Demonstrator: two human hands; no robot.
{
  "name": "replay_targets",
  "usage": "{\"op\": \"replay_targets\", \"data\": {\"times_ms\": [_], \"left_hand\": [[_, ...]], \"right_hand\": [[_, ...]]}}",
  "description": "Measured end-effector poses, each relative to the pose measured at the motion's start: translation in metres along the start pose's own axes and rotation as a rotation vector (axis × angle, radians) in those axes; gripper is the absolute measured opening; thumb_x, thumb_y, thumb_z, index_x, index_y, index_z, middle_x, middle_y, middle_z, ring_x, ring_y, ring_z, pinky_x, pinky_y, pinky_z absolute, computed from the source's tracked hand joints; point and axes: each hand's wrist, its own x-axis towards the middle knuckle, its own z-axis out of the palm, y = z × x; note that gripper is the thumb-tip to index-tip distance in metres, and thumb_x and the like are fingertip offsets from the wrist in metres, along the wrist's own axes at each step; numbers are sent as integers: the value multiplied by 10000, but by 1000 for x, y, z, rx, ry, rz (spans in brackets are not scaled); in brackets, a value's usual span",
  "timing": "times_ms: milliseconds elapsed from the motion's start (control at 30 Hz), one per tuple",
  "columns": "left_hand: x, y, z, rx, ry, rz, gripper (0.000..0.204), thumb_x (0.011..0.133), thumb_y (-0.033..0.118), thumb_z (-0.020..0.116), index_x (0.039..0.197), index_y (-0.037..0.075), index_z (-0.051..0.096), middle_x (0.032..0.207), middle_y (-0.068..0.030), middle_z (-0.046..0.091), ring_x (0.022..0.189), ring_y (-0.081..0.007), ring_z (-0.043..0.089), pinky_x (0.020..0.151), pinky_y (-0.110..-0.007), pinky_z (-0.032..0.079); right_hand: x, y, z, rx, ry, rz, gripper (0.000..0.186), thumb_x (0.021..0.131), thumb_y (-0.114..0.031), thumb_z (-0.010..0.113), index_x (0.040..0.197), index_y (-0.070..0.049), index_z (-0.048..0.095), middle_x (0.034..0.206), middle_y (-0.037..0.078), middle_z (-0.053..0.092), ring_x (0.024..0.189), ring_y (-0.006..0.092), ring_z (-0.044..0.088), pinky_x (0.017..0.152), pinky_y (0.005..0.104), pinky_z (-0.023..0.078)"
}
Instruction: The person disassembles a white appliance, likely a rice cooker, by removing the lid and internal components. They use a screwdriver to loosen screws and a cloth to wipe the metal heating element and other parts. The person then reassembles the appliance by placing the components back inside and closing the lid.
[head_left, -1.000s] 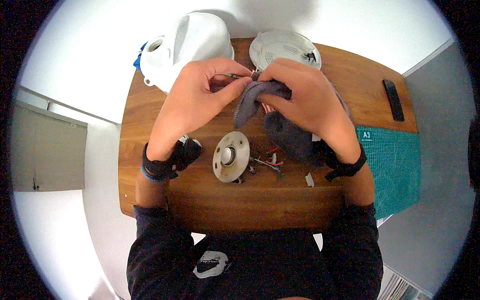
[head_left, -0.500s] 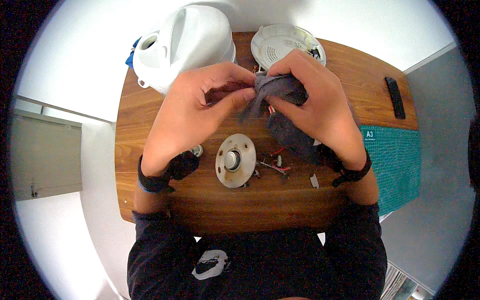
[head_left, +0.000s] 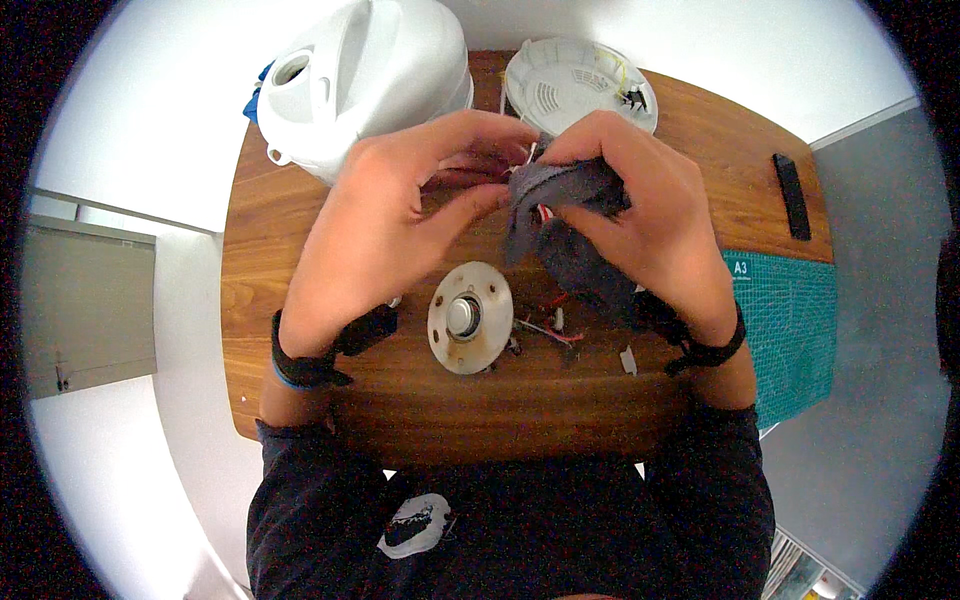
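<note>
Both my hands are raised above a wooden table [head_left: 300,260]. My right hand [head_left: 650,215] is closed around a dark grey cloth [head_left: 560,225] wrapped about a small part with red and white wires showing. My left hand [head_left: 400,215] touches the cloth's left edge, its thumb and fingers pinching something small that I cannot make out. Below the hands, a round beige metal disc [head_left: 470,317] with a shiny hub lies flat on the table. Loose red wires and small parts [head_left: 550,328] lie just right of it.
A white appliance body [head_left: 365,75] stands at the table's far left, a round white ribbed cover [head_left: 580,85] at the far middle. A black remote-like bar [head_left: 791,196] lies at the right, beside a green cutting mat [head_left: 790,330]. A small white piece [head_left: 628,360] lies near my right wrist.
Both hands have risen closer to the camera with the cloth. My left fingers have shifted from holding a thin part at the cloth's top to pinching at its left edge.
</note>
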Motion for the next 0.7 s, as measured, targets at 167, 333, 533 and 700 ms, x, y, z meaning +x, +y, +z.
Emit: {"op": "replay_targets", "data": {"times_ms": [167, 333, 533, 700], "left_hand": [[1, -3, -4, -35, -66, 41, 459, 895, -125, 657, 1316, 49, 705, 1160, -69, 756, 1119, -176, 708, 967, -299, 568], [-1, -3, -1, -141, 45, -8, 411, 933, -122, 642, 1295, 56, 718, 1152, -49, 752, 1103, -125, 696, 945, -265, 566], [0, -1, -2, -120, 29, -18, 297, 971, -75, 658, 1247, 16, 719, 1162, -60, 757, 1110, -126, 697, 950, -263, 564], [1, -5, 3, -201, 33, -16, 250, 980, -60, 661, 1218, -11, 719, 1188, -75, 758, 1122, -152, 702, 972, -284, 565]], "right_hand": [[-1, -1, -3, 25, -42, -33, 382, 761, -38, 823, 1075, -89, 612, 1053, 128, 694, 941, 386, 714, 770, 432, 587], [1, 10, -1, -60, -35, -128, 391, 738, -21, 822, 1057, -97, 610, 1028, 112, 686, 929, 377, 713, 759, 436, 586], [-1, 11, 1, -121, -24, -62, 369, 750, -32, 811, 1052, -113, 615, 992, 101, 671, 918, 366, 708, 741, 432, 583], [0, 2, 2, -54, -48, -137, 363, 757, -44, 816, 1054, -108, 619, 989, 98, 673, 895, 361, 711, 726, 425, 580]]}}
